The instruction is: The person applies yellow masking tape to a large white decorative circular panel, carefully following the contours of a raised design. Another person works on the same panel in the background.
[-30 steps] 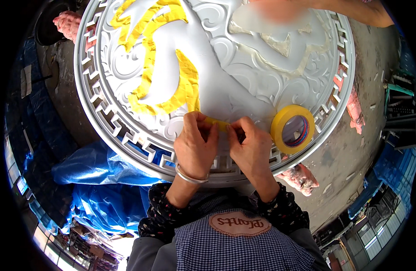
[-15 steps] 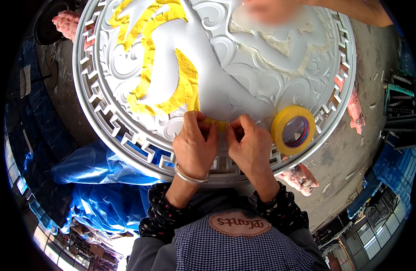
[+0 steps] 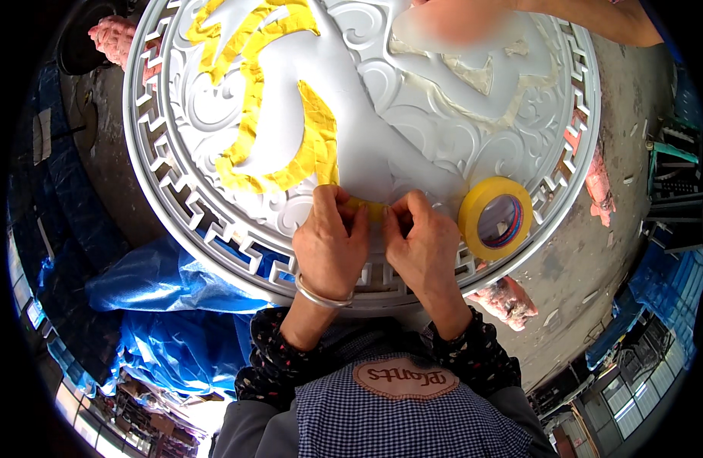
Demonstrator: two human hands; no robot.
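The wearer's two hands [image 3: 331, 248] pinch one yellow tape strip [image 3: 376, 211] near one tape roll [image 3: 471, 217].

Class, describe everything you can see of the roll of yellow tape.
The roll of yellow tape is a thick, smooth ring around a wide hole, its core lined in red and blue. It lies on its side, hole facing up, on the pale carved round panel near the lower-right rim. It sits just right of the right hand; whether they touch is unclear.
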